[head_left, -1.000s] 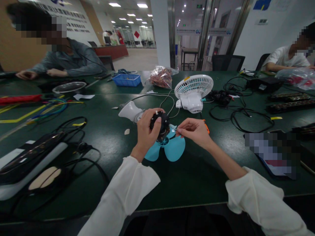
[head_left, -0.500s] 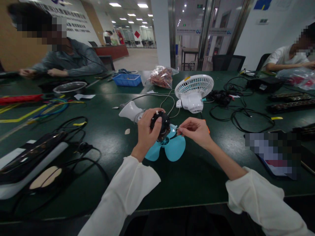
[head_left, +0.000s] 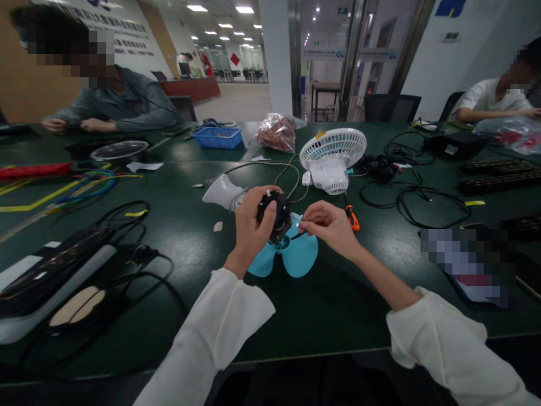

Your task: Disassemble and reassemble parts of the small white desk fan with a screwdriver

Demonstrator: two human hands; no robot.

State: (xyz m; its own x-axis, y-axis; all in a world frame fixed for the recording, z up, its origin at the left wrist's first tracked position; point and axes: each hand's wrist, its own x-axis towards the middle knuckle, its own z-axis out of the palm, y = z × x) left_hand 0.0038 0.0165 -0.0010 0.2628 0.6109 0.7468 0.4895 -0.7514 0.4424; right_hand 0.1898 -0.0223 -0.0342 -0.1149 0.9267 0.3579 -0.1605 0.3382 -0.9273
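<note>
My left hand is closed around a black fan motor, with the thumb across its front. A white flared fan base joins it on the left. Just right of the motor, my right hand is closed in a pinch, its fingertips beside a small pale piece. What the fingers hold is too small to make out. Below both hands lies a light blue fan blade, its hub partly under the motor. Behind my right hand rests an orange-handled tool, apart from the fingers.
A white caged fan head stands beyond my hands. Farther back are a blue basket and a plastic bag of reddish parts. Black cables spread to the right; a power strip lies left. Two people sit across the table.
My right hand has shifted slightly left toward the motor, uncovering more of the orange-handled tool. My left hand keeps its grip on the motor, nearly still.
</note>
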